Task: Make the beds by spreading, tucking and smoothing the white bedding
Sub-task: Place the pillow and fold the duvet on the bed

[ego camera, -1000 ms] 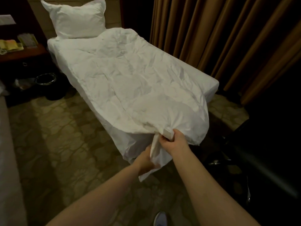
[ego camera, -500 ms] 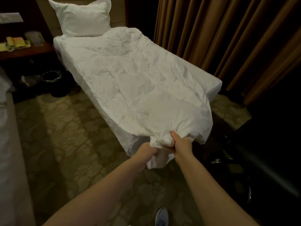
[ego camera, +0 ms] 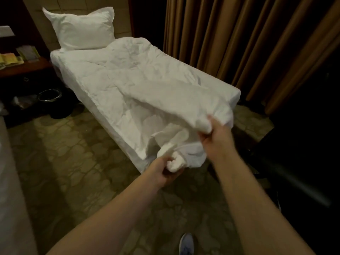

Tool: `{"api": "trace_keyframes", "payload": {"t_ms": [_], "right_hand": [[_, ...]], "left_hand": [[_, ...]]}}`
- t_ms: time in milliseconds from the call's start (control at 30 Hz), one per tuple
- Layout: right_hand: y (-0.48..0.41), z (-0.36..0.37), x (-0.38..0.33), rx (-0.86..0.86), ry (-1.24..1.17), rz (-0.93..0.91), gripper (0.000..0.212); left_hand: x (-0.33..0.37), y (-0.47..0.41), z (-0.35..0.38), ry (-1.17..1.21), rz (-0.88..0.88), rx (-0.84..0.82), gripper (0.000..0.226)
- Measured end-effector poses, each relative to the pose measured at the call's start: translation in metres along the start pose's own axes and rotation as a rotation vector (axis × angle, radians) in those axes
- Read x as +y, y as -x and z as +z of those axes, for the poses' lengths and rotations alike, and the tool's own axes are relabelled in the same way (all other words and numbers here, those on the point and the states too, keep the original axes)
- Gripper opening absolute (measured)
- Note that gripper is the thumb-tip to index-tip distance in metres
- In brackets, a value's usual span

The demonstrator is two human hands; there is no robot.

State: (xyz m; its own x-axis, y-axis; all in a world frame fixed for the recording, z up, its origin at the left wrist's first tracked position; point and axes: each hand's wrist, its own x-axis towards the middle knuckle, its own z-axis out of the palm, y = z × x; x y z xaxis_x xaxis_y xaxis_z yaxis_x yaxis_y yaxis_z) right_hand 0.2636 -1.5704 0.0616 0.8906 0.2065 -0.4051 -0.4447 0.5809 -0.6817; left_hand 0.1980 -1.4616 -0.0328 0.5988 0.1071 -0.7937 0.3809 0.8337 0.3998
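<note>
A crumpled white duvet (ego camera: 139, 85) lies along a narrow single bed (ego camera: 236, 93), with a white pillow (ego camera: 82, 28) propped upright at the head. At the foot end, my left hand (ego camera: 165, 170) grips a bunched lower corner of the duvet. My right hand (ego camera: 215, 137) holds the duvet's edge higher and further right, lifting it off the mattress. The cloth between my hands hangs in loose folds over the bed's foot corner.
Brown curtains (ego camera: 239, 43) hang close along the bed's right side. A dark bedside table (ego camera: 22, 67) with leaflets stands at the left, a metal-rimmed bin (ego camera: 49, 94) below it. Another bed's edge (ego camera: 11, 181) is at far left, dark furniture (ego camera: 303, 162) at right, patterned carpet (ego camera: 73, 162) between.
My hands were together on one bunch of duvet at the foot corner. Now they have spread apart: the right hand rose to the right with the edge, the left stayed low.
</note>
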Motion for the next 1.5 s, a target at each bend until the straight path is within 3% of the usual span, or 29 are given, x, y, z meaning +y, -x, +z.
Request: {"api": "trace_keyframes", "payload": {"t_ms": [67,167,233,300,433,533,633,733,800,900,967,1133,1200,1267,1367,1400,1467,1500], "right_hand": [[0.013,-0.027,0.05,0.083,0.1,0.157,0.008],[0.021,-0.064,0.086,0.207,0.078,0.286,0.015],[0.014,-0.08,0.093,0.252,0.237,0.278,0.029],[0.009,-0.086,0.096,0.283,0.436,0.241,0.043],[0.01,-0.088,0.092,0.275,0.637,0.164,0.046],[0.013,-0.09,0.097,0.262,0.647,0.16,0.042],[0.013,-0.096,0.097,0.301,0.643,0.149,0.037],[0.015,-0.099,0.102,0.301,0.65,0.214,0.037],[0.017,-0.096,0.107,0.269,0.631,0.223,0.036],[0.014,-0.096,0.11,0.289,0.515,0.256,0.033],[0.007,-0.101,0.109,0.323,0.38,0.367,0.034],[-0.022,-0.102,0.088,0.17,-0.113,0.639,0.064],[-0.044,-0.096,0.066,0.121,-0.214,0.598,0.068],[-0.068,-0.082,0.027,0.056,-0.106,0.417,0.057],[-0.101,-0.006,-0.084,-0.074,0.058,0.075,0.039],[-0.109,0.023,-0.126,-0.118,0.008,0.003,0.038],[-0.116,0.084,-0.199,-0.035,0.087,-0.109,0.052],[-0.124,0.091,-0.208,0.132,0.253,-0.091,0.055]], "left_hand": [[-0.005,0.003,0.005,-0.14,0.045,-0.024,0.013],[-0.02,0.0,-0.002,-0.453,0.127,-0.018,0.013],[-0.033,0.0,-0.008,-0.543,0.124,-0.012,0.014],[-0.042,-0.002,-0.011,-0.479,0.107,0.012,0.017],[-0.041,-0.003,-0.009,-0.368,0.124,0.05,0.023],[-0.041,-0.002,-0.011,-0.244,0.123,0.022,0.027],[-0.041,0.008,-0.013,-0.145,0.023,-0.122,0.031],[-0.038,0.009,-0.007,-0.149,-0.047,-0.197,0.054],[-0.043,0.002,0.0,-0.221,-0.005,-0.071,0.063],[-0.05,-0.006,0.006,-0.275,0.081,0.062,0.037],[-0.052,-0.011,0.007,-0.295,0.129,0.07,0.035],[-0.04,-0.003,0.029,-0.379,0.24,0.126,0.043],[-0.027,0.009,0.05,-0.424,0.288,0.104,0.026],[0.002,0.025,0.084,-0.453,0.402,0.022,0.009],[0.071,0.07,0.158,-0.404,0.658,-0.115,0.016],[0.091,0.091,0.18,-0.349,0.738,-0.184,0.019],[0.113,0.13,0.212,-0.33,0.91,-0.275,0.013],[0.112,0.136,0.212,-0.352,0.929,-0.275,0.009]]}}
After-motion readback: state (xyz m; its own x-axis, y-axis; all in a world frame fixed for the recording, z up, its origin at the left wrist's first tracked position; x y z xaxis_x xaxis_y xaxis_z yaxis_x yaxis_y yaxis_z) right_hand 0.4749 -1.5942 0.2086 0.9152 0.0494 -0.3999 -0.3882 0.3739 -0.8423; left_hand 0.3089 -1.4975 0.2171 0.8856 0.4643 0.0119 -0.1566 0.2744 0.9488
